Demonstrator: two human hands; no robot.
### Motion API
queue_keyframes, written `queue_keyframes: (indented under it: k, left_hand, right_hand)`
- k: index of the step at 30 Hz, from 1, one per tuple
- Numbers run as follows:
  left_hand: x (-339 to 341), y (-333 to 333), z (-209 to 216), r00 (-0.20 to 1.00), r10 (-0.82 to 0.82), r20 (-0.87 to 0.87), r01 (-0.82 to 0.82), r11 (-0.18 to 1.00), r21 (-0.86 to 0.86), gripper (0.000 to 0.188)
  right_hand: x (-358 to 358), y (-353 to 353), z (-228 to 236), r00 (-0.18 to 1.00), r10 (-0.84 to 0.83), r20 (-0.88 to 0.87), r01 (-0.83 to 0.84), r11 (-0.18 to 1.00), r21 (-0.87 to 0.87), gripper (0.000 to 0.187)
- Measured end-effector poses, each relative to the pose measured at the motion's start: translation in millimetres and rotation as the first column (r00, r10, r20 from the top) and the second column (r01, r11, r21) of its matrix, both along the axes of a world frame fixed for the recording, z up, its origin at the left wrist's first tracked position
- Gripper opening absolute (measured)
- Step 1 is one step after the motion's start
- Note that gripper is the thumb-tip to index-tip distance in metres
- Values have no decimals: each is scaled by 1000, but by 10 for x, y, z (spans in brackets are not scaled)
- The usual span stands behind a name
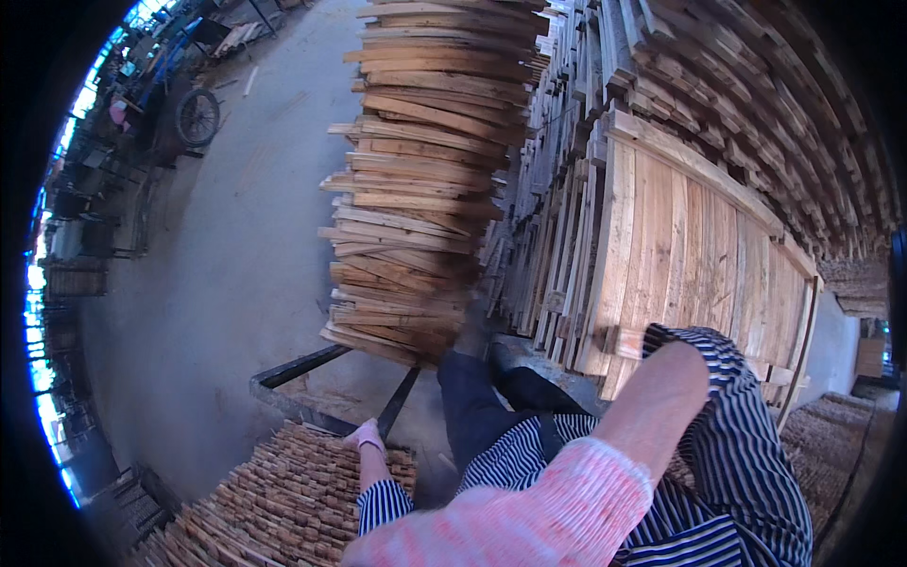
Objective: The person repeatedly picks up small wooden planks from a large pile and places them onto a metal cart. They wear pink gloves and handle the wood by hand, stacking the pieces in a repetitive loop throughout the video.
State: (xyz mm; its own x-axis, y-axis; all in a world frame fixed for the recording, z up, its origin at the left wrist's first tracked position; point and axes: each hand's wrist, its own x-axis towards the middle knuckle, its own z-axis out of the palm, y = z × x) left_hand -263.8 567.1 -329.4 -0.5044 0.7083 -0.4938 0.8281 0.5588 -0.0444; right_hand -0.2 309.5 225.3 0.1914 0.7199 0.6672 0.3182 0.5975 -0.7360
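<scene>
My left hand [366, 435], in a pink glove, is closed round the black metal handle bar [316, 417] of a cart-like frame at lower middle. Beyond the bar rises a tall stack of rough wooden slats [416, 217], laid crosswise. My right hand [444, 531], in a pink-and-white knitted glove, is raised close in front of me at the bottom edge. It is blurred, and its fingers are out of sight, so what they hold, if anything, does not show.
Stacked wooden pallets or panels [675, 236] stand close on the right. More piled slats [274, 501] lie at lower left. Grey concrete floor [217, 274] stretches along the left, with a spoked wheel [197, 117] at the far left.
</scene>
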Motion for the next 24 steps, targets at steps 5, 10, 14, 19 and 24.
queue_keyframes:
  k: [5,10,14,19,24]
  left_hand:
    - [104,34,-7,989,-15,-148,6,998,-60,96]
    - [33,155,275,969,182,167,-135,956,-261,110]
    - [-187,115,480,966,237,103,-196,932,-306,113]
    - [939,80,825,804,-473,-360,355,868,-348,91]
    - [2358,68,231,540,-839,75,793,536,290,88]
  right_hand:
    - [656,548,-281,992,83,-91,-82,996,22,31]
    - [1513,942,-1943,928,-371,-13,368,916,161,48]
    - [2750,1118,-3158,436,-792,-427,544,610,-576,44]
    - [3306,132,-6201,312,-917,247,256,-170,-952,82]
    - [4194,-268,-7255,411,-841,351,167,-309,-936,91]
